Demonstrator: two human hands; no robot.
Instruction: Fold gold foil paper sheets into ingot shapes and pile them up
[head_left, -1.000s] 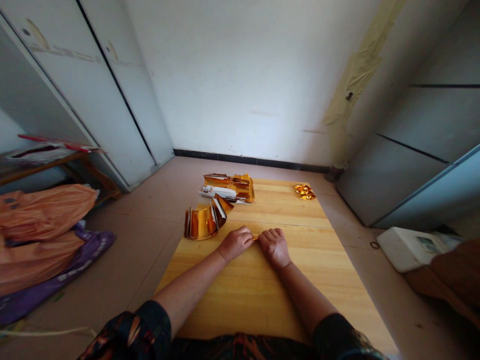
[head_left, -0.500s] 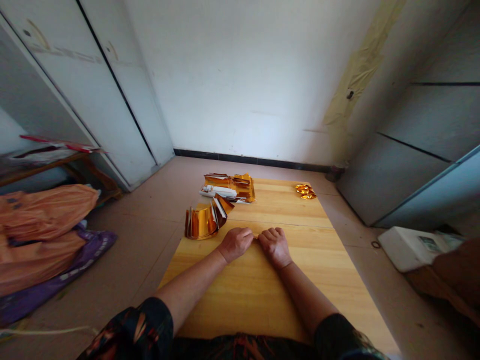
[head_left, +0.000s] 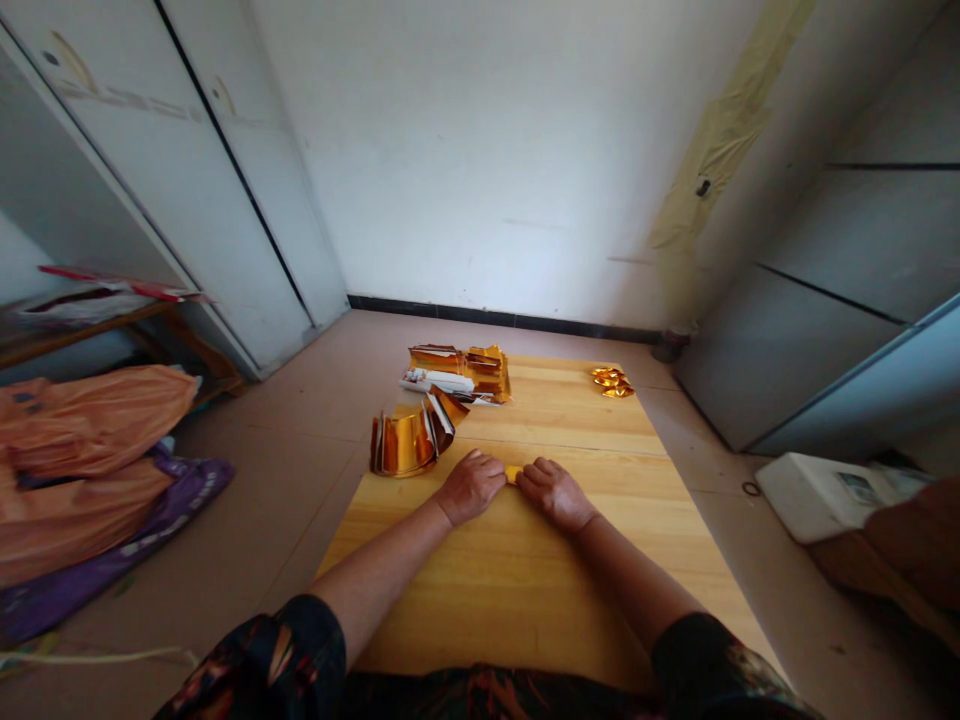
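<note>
Between my two hands, low over the wooden table (head_left: pixel 480 580), is a small piece of gold foil paper (head_left: pixel 513 474); most of it is hidden by my fingers. My left hand (head_left: pixel 472 487) grips its left end with curled fingers. At the other end, my right hand (head_left: pixel 556 494) is closed on it too. Just beyond my left hand stands a curved stack of gold foil sheets (head_left: pixel 405 443) with white backs. Behind that lies a second bundle of gold foil sheets (head_left: pixel 491 375). Several folded gold foil pieces (head_left: pixel 613 381) sit at the far right corner.
Orange and purple bags (head_left: pixel 90 430) lie on the floor at the left, below a wooden bench (head_left: pixel 150 315). White cabinets (head_left: pixel 225 180) stand behind them. On the right are a grey fridge-like cabinet (head_left: pixel 817 320) and a white box (head_left: pixel 810 497).
My right hand has shifted slightly right and turned flatter, so more of the gold foil paper shows between my hands. My left hand has barely moved.
</note>
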